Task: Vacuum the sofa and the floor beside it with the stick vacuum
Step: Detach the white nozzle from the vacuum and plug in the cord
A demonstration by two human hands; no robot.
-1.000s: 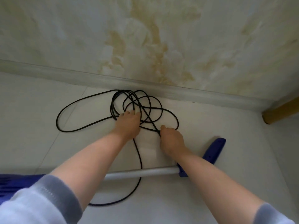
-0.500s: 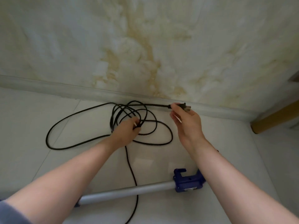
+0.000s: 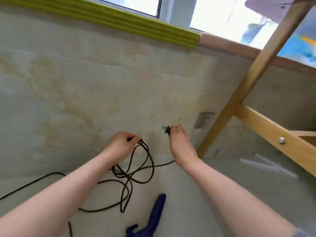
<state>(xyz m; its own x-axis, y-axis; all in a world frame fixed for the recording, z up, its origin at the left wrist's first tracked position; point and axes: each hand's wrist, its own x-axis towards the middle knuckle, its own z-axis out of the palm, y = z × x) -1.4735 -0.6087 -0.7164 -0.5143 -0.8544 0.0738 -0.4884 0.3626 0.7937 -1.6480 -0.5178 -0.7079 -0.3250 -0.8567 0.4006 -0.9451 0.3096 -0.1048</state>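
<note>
1. My right hand (image 3: 179,141) is raised in front of the wall, its fingers curled around the black plug (image 3: 167,129) of the power cord, with the prongs sticking out past my fingertips toward the upper left.
2. My left hand (image 3: 120,145) is level with it and a little way to its left, fingers closed over several loops of the black power cord (image 3: 136,170).
3. The loops hang down from my left hand and tangle just below it; one strand runs right to disappear behind my right wrist, and others trail down and away to the left across the pale floor (image 3: 230,194).
4. The wall socket (image 3: 204,119) sits up and to the right of my right hand, near it but not touching the plug.
5. The stick vacuum's blue handle (image 3: 152,219) lies on the floor below and between my two forearms, pointing up toward my right hand; the rest of the vacuum is out of view.
6. A wooden furniture frame (image 3: 253,79) slants up just right of the socket, with a crossbar (image 3: 280,139) carrying a metal bolt well to the right of my right hand.
7. Far above both hands a green padded strip (image 3: 119,19) runs along the window sill, under the bright window (image 3: 227,16).
</note>
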